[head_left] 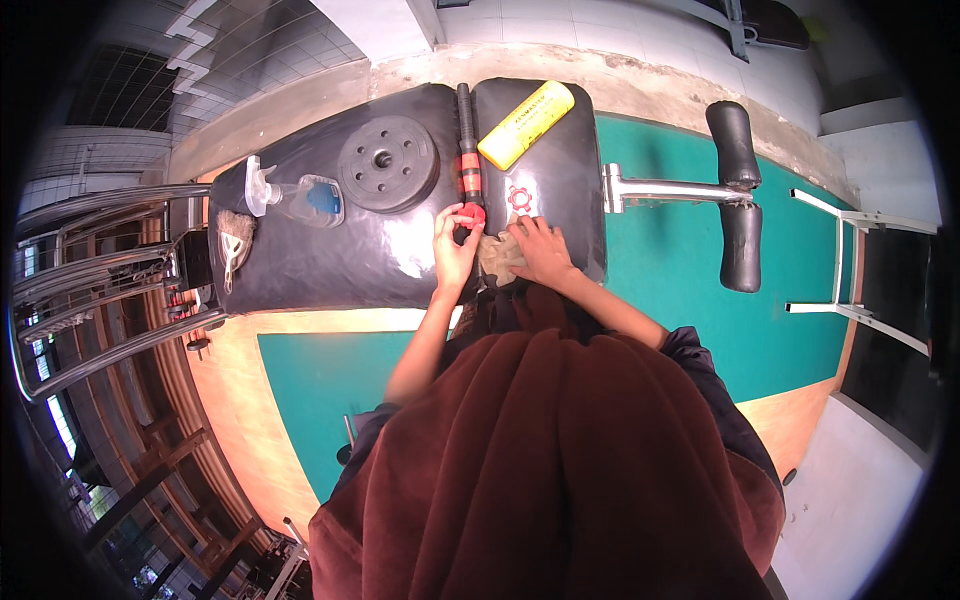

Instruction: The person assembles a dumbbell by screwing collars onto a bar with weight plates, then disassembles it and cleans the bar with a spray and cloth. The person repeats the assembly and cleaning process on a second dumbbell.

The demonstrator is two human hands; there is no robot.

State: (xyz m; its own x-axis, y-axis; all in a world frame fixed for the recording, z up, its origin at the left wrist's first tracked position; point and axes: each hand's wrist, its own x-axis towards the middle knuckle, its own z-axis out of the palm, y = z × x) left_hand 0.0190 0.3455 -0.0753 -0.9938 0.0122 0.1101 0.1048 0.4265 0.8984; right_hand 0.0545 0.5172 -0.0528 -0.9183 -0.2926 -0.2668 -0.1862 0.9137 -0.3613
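My left hand (456, 255) pinches a red star-shaped collar nut (471, 216) by its rim. The nut is at the near end of a black dumbbell bar (467, 135) with orange-red bands, which lies across the gap between the bench pads; I cannot tell if it is threaded on. Bunched in my right hand (545, 252) is a beige cloth (497, 258), resting on the black pad beside the bar. Just beyond that hand lies a red gear-shaped ring (520, 199). Left of the bar, a round black weight plate (412, 172) lies flat.
A yellow cylindrical container (527, 124) lies on the right pad (582, 220). On the left pad (300, 265) are a clear spray bottle (318, 200) and a brush (234, 247). Padded leg rollers (735, 145) stick out to the right, and metal bars (110, 208) to the left.
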